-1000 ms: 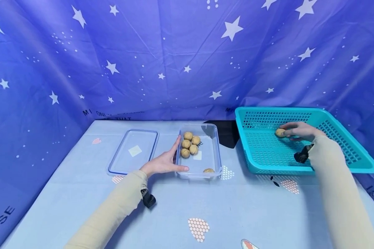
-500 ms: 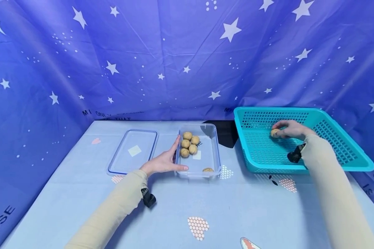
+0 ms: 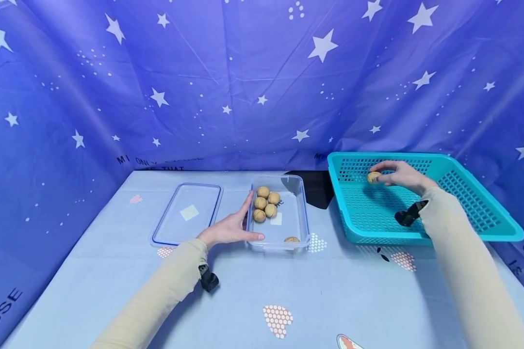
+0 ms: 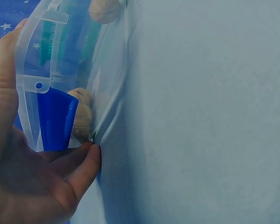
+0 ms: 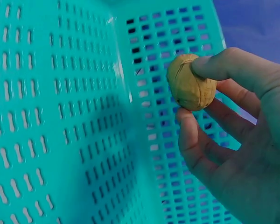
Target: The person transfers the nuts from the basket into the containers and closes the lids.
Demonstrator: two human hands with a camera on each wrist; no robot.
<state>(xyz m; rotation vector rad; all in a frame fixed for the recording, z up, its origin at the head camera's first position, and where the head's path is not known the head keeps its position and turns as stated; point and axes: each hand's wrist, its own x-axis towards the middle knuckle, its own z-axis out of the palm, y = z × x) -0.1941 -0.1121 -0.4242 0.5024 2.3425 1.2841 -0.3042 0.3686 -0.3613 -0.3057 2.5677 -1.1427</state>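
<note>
My right hand [image 3: 396,175] pinches a tan walnut [image 3: 373,177] between thumb and fingertips, raised over the far left part of the teal basket [image 3: 463,194]. In the right wrist view the walnut [image 5: 191,81] sits at my fingertips [image 5: 210,67] in front of the basket's mesh wall [image 5: 60,116]. My left hand [image 3: 231,225] rests against the left side of a clear plastic container [image 3: 304,213], fingers straight along its wall, thumb at the front corner. Several walnuts [image 3: 264,202] lie grouped at the container's far left, and one walnut [image 3: 292,239] lies at its front edge.
The container's clear lid [image 3: 188,213] with a blue rim lies flat to the left of my left hand. A blue star-print cloth forms the backdrop and side walls. The table carries a light blue cloth [image 3: 323,291]. A dark patch [image 3: 316,186] lies between container and basket.
My right hand has lifted the walnut off the basket floor and carried it up and to the left. The left hand and the container have stayed in place.
</note>
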